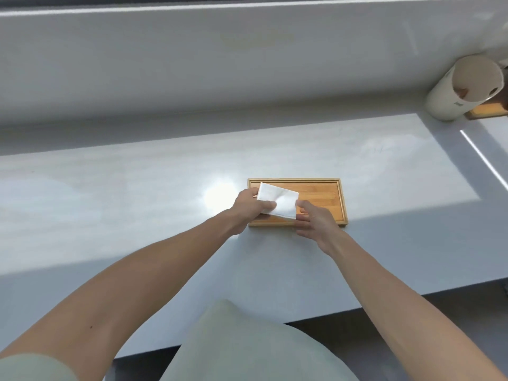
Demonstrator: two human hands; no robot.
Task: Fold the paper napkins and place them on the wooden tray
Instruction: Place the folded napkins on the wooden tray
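A folded white paper napkin lies tilted over the left half of a rectangular wooden tray on the grey counter. My left hand grips the napkin's left end, thumb on top. My right hand is at the napkin's right edge with its fingers spread apart; the fingertips touch or nearly touch the paper, and I cannot tell which. The napkin's near left corner is hidden under my left thumb.
A cream cylindrical container leans at the back right beside another wooden piece. A raised grey ledge runs along the back of the counter. The counter's front edge is close to my body.
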